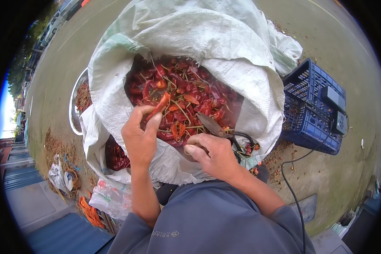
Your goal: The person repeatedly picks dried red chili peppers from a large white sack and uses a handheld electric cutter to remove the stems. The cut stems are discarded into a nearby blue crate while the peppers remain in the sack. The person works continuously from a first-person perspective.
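Observation:
A white woven sack (190, 35) lies open before me, its rim folded back around a heap of dried red chili peppers (206, 92) with loose stems. My left hand (142, 136) pinches one bright red chili pepper (160, 104) between thumb and forefinger above the heap's near left side. To its right, my right hand (209, 154) has its thumb and fingertips close together at the near edge of the peppers. Whether something small sits between those fingertips is unclear. Scissors (213, 126) with dark handles lie on the peppers just beyond the right hand.
A second sack opening (116, 155) with chilies is at the left, near a metal basin (74, 108) of reddish bits. A blue plastic crate (317, 108) at the right carries small devices and a black cable (285, 177). Stem debris (60, 149) litters the concrete.

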A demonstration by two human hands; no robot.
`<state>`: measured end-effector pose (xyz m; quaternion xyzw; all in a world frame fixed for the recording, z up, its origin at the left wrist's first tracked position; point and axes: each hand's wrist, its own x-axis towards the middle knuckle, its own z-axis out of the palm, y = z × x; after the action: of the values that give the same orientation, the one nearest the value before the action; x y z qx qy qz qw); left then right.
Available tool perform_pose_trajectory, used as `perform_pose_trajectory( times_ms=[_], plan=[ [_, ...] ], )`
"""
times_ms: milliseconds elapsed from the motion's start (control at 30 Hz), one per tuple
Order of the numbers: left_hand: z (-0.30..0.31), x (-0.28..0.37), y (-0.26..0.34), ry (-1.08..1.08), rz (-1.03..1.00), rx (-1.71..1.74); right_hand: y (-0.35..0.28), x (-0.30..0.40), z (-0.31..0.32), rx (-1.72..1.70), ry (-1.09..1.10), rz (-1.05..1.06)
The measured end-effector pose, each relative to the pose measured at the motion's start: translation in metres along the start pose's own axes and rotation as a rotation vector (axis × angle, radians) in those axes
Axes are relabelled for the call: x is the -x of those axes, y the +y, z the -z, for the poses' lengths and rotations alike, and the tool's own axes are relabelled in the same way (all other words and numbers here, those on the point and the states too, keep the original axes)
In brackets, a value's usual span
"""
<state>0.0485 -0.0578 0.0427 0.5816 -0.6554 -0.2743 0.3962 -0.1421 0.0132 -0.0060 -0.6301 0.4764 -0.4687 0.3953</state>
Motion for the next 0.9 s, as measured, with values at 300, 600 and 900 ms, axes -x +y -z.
perform_pose_trajectory(
  times_ms=[300,600,900],
  plan=[
    [-0.023,0.043,-0.009,-0.200,0.104,0.486,-0.015,-0.021,0.009,-0.583,0.035,-0.437],
    [-0.045,0.036,-0.011,-0.038,0.352,1.029,-0.003,-0.014,-0.018,-0.153,0.145,-0.017],
    [-0.025,-0.075,-0.035,-0.030,-0.236,-0.751,0.009,-0.002,-0.023,-0.112,-0.153,-0.092]
  ],
)
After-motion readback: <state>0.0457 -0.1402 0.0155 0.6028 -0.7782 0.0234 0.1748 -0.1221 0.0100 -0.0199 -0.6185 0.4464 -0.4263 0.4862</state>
